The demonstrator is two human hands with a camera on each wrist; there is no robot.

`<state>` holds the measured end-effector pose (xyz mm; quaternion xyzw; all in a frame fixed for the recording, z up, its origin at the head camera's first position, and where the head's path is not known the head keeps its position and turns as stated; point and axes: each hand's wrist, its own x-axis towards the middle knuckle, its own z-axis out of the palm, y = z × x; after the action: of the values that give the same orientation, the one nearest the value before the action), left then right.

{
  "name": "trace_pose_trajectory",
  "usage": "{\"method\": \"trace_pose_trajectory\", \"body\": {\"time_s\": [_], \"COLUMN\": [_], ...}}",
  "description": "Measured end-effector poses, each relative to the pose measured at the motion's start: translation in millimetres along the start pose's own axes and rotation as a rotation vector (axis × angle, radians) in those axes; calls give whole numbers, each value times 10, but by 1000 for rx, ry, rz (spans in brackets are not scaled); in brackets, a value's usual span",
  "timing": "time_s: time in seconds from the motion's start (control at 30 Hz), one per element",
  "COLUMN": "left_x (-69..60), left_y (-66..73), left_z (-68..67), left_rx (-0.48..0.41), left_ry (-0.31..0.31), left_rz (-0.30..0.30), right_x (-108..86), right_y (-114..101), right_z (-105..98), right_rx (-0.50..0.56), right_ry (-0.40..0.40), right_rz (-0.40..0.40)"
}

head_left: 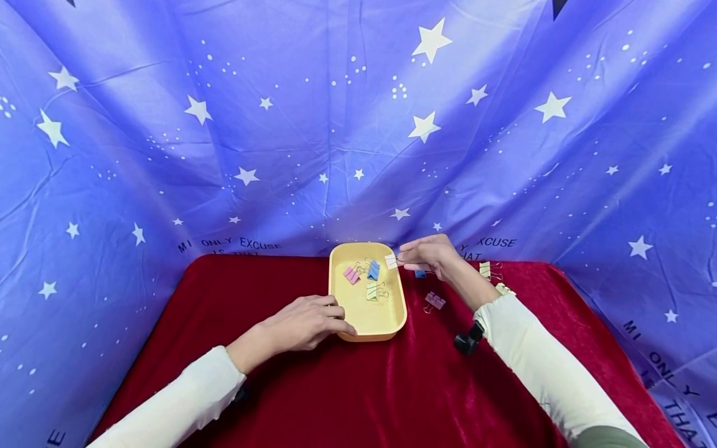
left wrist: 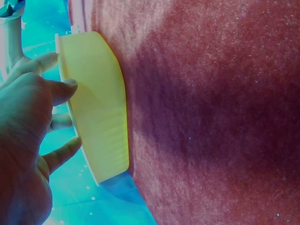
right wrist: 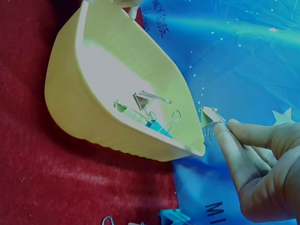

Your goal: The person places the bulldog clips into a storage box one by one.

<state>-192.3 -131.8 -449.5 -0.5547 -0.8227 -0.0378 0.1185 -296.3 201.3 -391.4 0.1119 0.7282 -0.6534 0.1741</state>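
Note:
A yellow tray (head_left: 367, 320) holds a pink binder clip (head_left: 351, 275), a blue one (head_left: 373, 269) and a pale yellow one (head_left: 374, 291). Between thumb and fingertips, my right hand (head_left: 430, 254) pinches a white binder clip (head_left: 391, 261) at the tray's right rim; the right wrist view shows that clip (right wrist: 211, 117) held by its wire handle. My left hand (head_left: 305, 323) rests on the tray's left rim near the front corner. In the left wrist view the fingers (left wrist: 63, 89) touch the rim and outer wall of the tray (left wrist: 98, 103).
Right of the tray on the red cloth (head_left: 313, 398) lie a purple binder clip (head_left: 435, 301) and a blue one (head_left: 420, 274), partly behind my right hand. Farther right are two pale yellow clips (head_left: 485, 269), one partly hidden by my sleeve. A blue starry curtain (head_left: 330, 124) hangs behind.

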Motion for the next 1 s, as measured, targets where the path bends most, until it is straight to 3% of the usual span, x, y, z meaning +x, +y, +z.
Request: {"method": "trace_pose_trajectory", "body": {"time_s": [0.53,1.0], "left_x": [0,3], "left_y": [-1,-6], "left_z": [-7,1], "left_rx": [-2,-11], "left_ry": [15,13], "left_rz": [9,11], "right_x": [32,18], "right_y": [-80,-18], "right_z": [274,575], "right_rx": [-76,-161], "right_ry": [-21,-17], "right_rz": [-7,-112]}}
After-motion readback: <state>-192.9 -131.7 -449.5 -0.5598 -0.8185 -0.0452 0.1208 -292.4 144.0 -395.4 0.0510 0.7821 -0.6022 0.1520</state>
